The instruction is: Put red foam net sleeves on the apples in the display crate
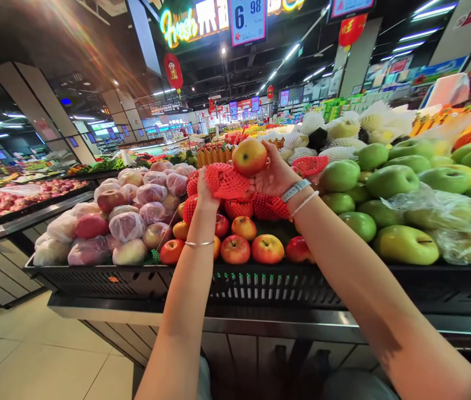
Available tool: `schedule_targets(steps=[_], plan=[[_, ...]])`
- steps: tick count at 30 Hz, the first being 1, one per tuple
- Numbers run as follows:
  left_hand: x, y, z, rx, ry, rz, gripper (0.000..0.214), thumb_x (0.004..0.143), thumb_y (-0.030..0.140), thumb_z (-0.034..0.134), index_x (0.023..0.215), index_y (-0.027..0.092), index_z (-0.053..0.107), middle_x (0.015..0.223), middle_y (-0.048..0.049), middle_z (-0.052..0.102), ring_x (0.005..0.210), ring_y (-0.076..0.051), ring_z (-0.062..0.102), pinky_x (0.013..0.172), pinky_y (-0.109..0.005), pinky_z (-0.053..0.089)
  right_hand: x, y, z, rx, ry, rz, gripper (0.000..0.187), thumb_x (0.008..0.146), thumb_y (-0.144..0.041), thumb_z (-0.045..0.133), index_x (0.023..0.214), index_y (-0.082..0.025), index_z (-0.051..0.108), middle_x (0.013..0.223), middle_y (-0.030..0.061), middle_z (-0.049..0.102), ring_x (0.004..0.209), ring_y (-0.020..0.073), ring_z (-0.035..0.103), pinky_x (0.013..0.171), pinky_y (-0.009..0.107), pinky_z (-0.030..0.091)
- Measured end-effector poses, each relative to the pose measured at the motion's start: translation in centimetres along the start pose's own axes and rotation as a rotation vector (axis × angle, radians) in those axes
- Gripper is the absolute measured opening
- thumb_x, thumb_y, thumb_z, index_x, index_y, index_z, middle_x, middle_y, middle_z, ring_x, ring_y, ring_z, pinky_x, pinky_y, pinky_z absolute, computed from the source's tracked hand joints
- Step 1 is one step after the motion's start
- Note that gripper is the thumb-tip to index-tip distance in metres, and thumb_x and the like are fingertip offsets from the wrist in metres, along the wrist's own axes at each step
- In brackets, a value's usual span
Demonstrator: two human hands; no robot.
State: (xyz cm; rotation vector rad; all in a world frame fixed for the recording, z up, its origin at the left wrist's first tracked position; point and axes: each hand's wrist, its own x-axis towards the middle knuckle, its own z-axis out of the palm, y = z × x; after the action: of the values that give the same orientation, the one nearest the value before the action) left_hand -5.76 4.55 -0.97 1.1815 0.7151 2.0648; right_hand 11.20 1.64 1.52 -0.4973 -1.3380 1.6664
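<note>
My right hand (275, 175) is raised over the fruit display and holds a red-yellow apple (249, 156) in its fingers. A red foam net sleeve (226, 181) hangs just below the apple, and my left hand (205, 195) grips its left edge. Both wrists wear bracelets. Under my hands lie several loose red-yellow apples (267, 249) and more red net sleeves (269, 207) on the black display bin (260, 283).
Large green apples (404, 244) fill the bin to the right, some under clear plastic. Fruit wrapped in film (127, 225) is piled at the left. Another produce counter (14, 208) stands further left across a tiled aisle (31, 355). A price sign (247, 21) hangs overhead.
</note>
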Motion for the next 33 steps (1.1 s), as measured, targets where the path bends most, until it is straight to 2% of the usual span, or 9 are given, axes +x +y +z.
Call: schedule_targets(steps=[3,6,9,13,16,20,23,28,33], plan=[[-0.5,1.4,0.1,-0.018,0.182,0.047,0.035,0.098,0.027,0.027,0.082,0.018,0.057,0.071,0.0009,0.06,0.062,-0.008,0.059,0.066,-0.02,0.051,0.5,-0.2,-0.8,0.017,0.074,-0.103,0.069,0.077,-0.081,0.042,0.103,-0.022,0.067,0.092,0.0099,0.072,0.095,0.0257,0.069,0.081,0.042,0.06],[-1.5,2.5,0.4,0.019,0.284,0.333,0.021,0.091,0.017,0.039,0.078,0.019,0.055,0.071,0.003,0.059,0.059,-0.006,0.055,0.061,-0.016,0.047,1.0,-0.5,-1.8,0.028,0.155,-0.17,0.071,0.077,-0.083,0.04,0.102,-0.023,0.068,0.092,0.0095,0.071,0.097,0.0249,0.068,0.082,0.04,0.06],[-2.0,2.6,0.9,0.077,0.038,0.43,0.016,0.082,0.01,0.045,0.075,0.019,0.057,0.069,0.0034,0.06,0.063,-0.008,0.059,0.064,-0.019,0.05,1.1,-0.9,-2.4,0.049,0.216,-0.198,0.071,0.079,-0.082,0.037,0.097,-0.021,0.068,0.089,0.0101,0.07,0.097,0.0251,0.067,0.081,0.041,0.06],[-1.6,1.4,0.9,0.28,-0.212,0.155,0.026,0.072,0.002,0.047,0.078,0.016,0.067,0.077,0.0001,0.071,0.074,-0.012,0.068,0.075,-0.025,0.055,0.7,-1.4,-2.2,0.02,0.222,-0.26,0.065,0.079,-0.08,0.041,0.097,-0.024,0.067,0.093,0.0081,0.07,0.1,0.0251,0.067,0.082,0.042,0.06],[-1.1,0.6,0.8,0.385,-0.301,0.12,0.027,0.07,0.003,0.053,0.086,0.014,0.072,0.087,-0.0027,0.076,0.085,-0.015,0.071,0.088,-0.033,0.056,0.3,-1.8,-1.9,-0.004,0.225,-0.287,0.057,0.08,-0.076,0.047,0.102,-0.027,0.066,0.093,0.0047,0.071,0.1,0.0239,0.068,0.083,0.041,0.06],[-1.0,0.0,0.9,0.445,-0.385,0.226,0.032,0.071,0.005,0.056,0.096,0.014,0.073,0.104,-0.0058,0.075,0.102,-0.019,0.069,0.093,-0.035,0.056,0.1,-2.0,-1.8,0.109,0.182,-0.213,0.052,0.092,-0.064,0.035,0.102,-0.023,0.065,0.092,0.0042,0.072,0.094,0.0193,0.069,0.085,0.037,0.06],[-1.4,-0.4,1.0,0.564,-0.417,0.32,0.034,0.068,0.002,0.056,0.096,0.014,0.073,0.117,-0.0094,0.07,0.121,-0.023,0.061,0.097,-0.036,0.054,0.2,-1.8,-1.7,0.146,0.153,-0.244,0.05,0.091,-0.063,0.037,0.098,-0.023,0.066,0.09,0.0042,0.072,0.094,0.0208,0.069,0.087,0.041,0.06],[-1.7,-1.6,1.1,0.671,-0.461,0.436,0.044,0.061,-0.003,0.058,0.1,0.015,0.068,0.115,-0.0085,0.067,0.118,-0.023,0.06,0.105,-0.039,0.049,0.5,-1.6,-1.9,0.1,0.15,-0.263,0.053,0.083,-0.071,0.043,0.095,-0.025,0.067,0.089,0.0055,0.072,0.098,0.0241,0.068,0.092,0.047,0.058],[-1.4,-1.8,1.3,0.452,-0.362,0.363,0.039,0.072,0.017,0.068,0.11,0.019,0.062,0.119,-0.0079,0.065,0.115,-0.023,0.062,0.098,-0.037,0.052,0.6,-1.7,-2.7,0.138,0.25,-0.185,0.068,0.086,-0.077,0.028,0.088,-0.021,0.068,0.087,0.0072,0.07,0.094,0.0175,0.067,0.095,0.032,0.057]])
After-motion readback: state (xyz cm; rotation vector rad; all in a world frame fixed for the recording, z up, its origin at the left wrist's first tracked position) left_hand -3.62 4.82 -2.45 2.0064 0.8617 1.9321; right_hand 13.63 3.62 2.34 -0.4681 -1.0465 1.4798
